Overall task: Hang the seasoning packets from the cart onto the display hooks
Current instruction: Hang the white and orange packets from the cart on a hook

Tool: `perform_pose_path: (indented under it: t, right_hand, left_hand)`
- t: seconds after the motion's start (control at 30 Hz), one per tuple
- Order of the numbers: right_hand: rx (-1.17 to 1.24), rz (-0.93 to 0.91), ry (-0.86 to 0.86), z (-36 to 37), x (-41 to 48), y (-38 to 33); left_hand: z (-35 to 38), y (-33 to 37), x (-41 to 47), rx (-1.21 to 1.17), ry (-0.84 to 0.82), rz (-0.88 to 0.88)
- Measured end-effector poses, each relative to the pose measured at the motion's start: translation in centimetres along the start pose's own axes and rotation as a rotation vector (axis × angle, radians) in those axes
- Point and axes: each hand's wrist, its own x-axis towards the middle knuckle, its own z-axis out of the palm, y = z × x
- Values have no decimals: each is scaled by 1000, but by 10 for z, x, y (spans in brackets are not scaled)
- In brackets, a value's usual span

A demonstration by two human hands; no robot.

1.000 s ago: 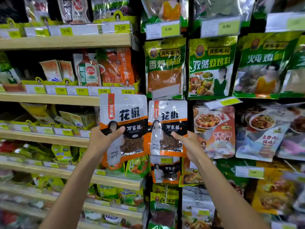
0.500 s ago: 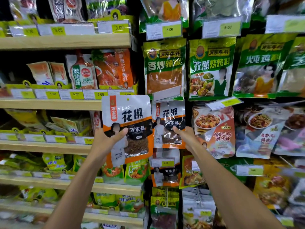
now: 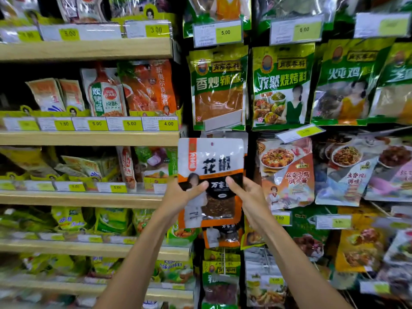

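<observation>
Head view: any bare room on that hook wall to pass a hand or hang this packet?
Little. A dark strip runs between the wooden shelves and the green chili packet; another gap lies above the sachets, under the top shelf. Right of the held peppercorn packet, the hanging bags overlap edge to edge.

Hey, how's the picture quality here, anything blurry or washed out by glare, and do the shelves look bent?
Head view: the Sichuan pepper packet at centre reads sharply; the lowest left shelf and the top-right price tag smear into blur; glare streaks the clear bags along the top; the top wooden shelf slants and bows from the wide lens.
</observation>
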Motion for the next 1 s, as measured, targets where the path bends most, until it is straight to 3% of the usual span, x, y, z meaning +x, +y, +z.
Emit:
perform_pose_path:
  t: [0.13, 0.23, 0.3, 0.37, 0.47, 0.57, 1.0]
  right_hand:
    - [6, -8, 66, -9, -2, 2]
    - [-18, 12, 105, -23, 1, 7]
    - [-53, 33, 134, -32, 5, 12]
    - [-77, 43, 157, -37, 12, 14]
    - [-72, 50, 175, -36, 25, 10]
    - [-90, 53, 163, -34, 40, 6]
    - [-141, 148, 210, -27, 73, 12]
  left_hand:
    - [17, 7, 6, 182, 33, 86]
    - [3, 20, 14, 380, 413, 337]
    - [-11, 31, 24, 719, 726, 575]
    - [-24, 34, 42, 1006, 831, 778]
    - [-38, 33, 68, 1233, 787, 867]
    - [-49, 21, 86, 1309, 745, 898]
    - [-66, 2, 105, 1279, 739, 1014]
